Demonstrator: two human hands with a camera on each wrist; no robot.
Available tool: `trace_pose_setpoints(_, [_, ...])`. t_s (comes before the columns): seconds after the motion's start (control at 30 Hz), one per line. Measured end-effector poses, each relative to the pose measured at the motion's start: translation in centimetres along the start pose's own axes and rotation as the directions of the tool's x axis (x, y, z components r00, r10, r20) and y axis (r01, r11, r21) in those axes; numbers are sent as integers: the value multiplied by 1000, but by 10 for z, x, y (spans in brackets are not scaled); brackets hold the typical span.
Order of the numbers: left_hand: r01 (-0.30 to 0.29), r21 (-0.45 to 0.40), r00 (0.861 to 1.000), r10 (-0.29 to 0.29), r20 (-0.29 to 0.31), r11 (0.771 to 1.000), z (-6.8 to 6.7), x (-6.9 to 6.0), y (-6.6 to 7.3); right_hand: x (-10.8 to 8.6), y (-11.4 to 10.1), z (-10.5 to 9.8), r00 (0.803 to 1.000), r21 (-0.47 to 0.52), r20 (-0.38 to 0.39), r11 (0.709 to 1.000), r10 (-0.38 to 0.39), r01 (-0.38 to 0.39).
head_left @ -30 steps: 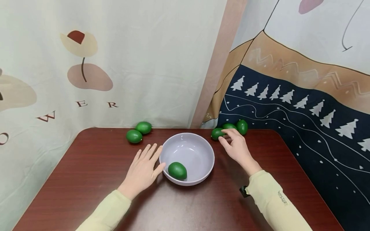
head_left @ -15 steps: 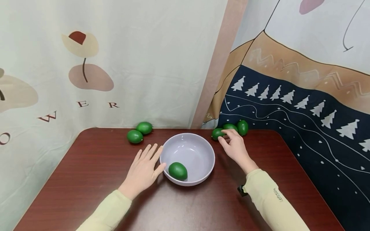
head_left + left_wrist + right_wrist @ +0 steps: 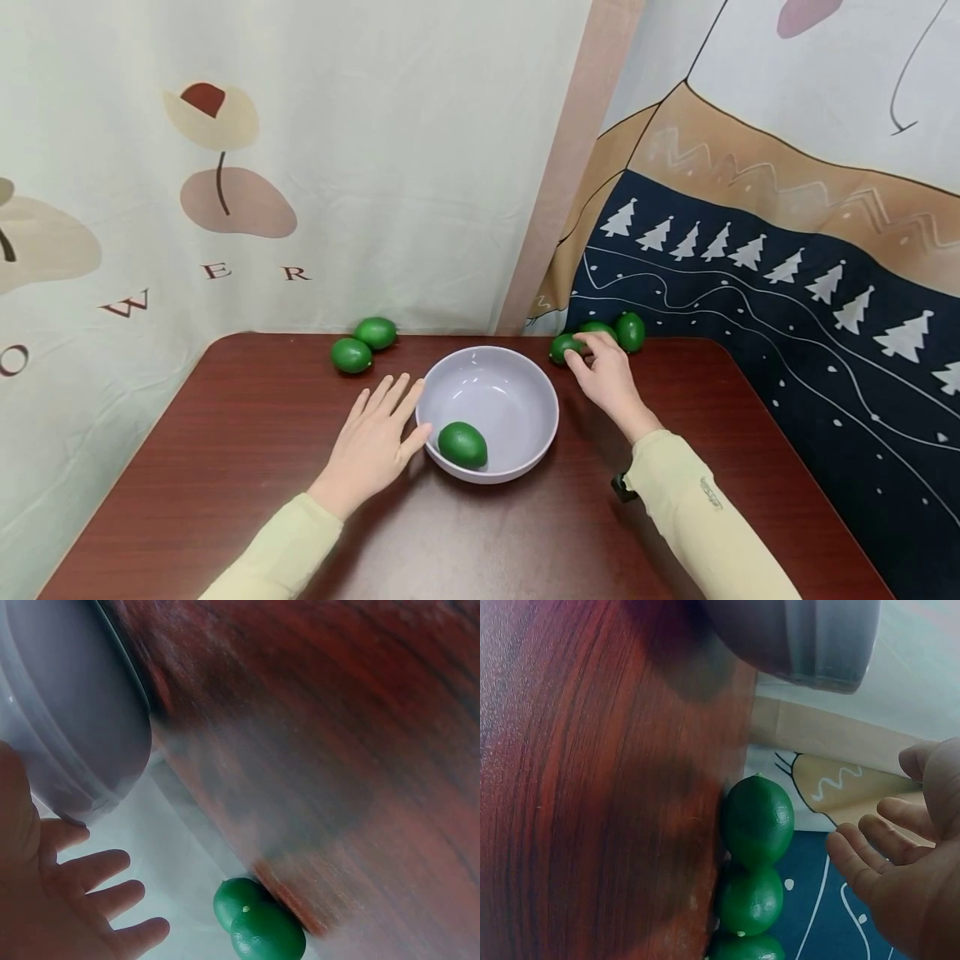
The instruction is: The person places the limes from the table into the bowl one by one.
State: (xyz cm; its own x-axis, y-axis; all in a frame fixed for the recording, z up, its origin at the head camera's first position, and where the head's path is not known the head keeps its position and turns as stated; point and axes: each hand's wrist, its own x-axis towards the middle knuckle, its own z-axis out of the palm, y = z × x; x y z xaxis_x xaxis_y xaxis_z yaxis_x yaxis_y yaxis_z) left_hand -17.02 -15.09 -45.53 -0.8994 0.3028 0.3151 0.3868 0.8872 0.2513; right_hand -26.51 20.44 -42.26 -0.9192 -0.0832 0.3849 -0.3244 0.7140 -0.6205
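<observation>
A lavender bowl (image 3: 517, 400) (image 3: 67, 697) (image 3: 795, 637) stands on the table with one green lime (image 3: 462, 445) lying inside at its lower left. Fingers spread, the left hand (image 3: 367, 450) (image 3: 52, 900) is at the bowl's left side, thumb and index finger at the rim. The right hand (image 3: 609, 379) (image 3: 907, 862) hovers by the nearest lime (image 3: 562, 348) (image 3: 758, 819) of the right-hand group, its fingers slightly bent. The right wrist view shows a gap between that hand and the limes.
Behind that lime lie two more, one partly hidden (image 3: 598, 328) and one at the right (image 3: 631, 332). Two others (image 3: 351, 356) (image 3: 376, 333) sit at the back left of the brown table (image 3: 225, 467). Printed curtains (image 3: 375, 167) hang behind.
The right forearm and sleeve have shifted a little to the left, and the right thumb sits slightly farther left by the nearest lime. The left hand keeps its place against the bowl.
</observation>
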Motion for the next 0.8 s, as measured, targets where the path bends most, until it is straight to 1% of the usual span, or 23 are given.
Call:
trace_pose_setpoints(0.17, [12, -4, 1000, -12, 17, 1000, -1, 0, 0, 5, 7, 3, 1000, -15, 13, 1000, 26, -26])
trace_pose_setpoints(0.27, [19, -8, 999, -18, 26, 1000, -1, 0, 0, 8, 11, 5, 999, -29, 12, 999, 30, -29])
trace_pose_setpoints(0.43, [19, -9, 1000, -19, 25, 1000, -1, 0, 0, 9, 16, 7, 1000, -28, -14, 1000, -15, 15])
trace_pose_setpoints(0.5, [20, -8, 999, -20, 30, 1000, -1, 0, 0, 8, 17, 8, 999, -38, -37, 999, -40, 39])
trace_pose_setpoints(0.57, [20, -6, 999, -20, 34, 1000, -1, 0, -1, 9, 18, 10, 998, -38, -41, 998, -41, 40])
trace_pose_setpoints(0.67, [22, -5, 999, -22, 39, 1000, -1, 0, 0, 11, 20, 12, 1000, -54, -23, 998, -7, 6])
trace_pose_setpoints(0.7, [22, -3, 999, -22, 39, 1000, -1, 0, 0, 13, 21, 13, 1000, -54, -5, 998, 16, -16])
trace_pose_setpoints(0.8, [18, -1, 999, -18, 29, 1000, -2, 0, 1, 17, 23, 15, 998, -88, 22, 994, 60, -58])
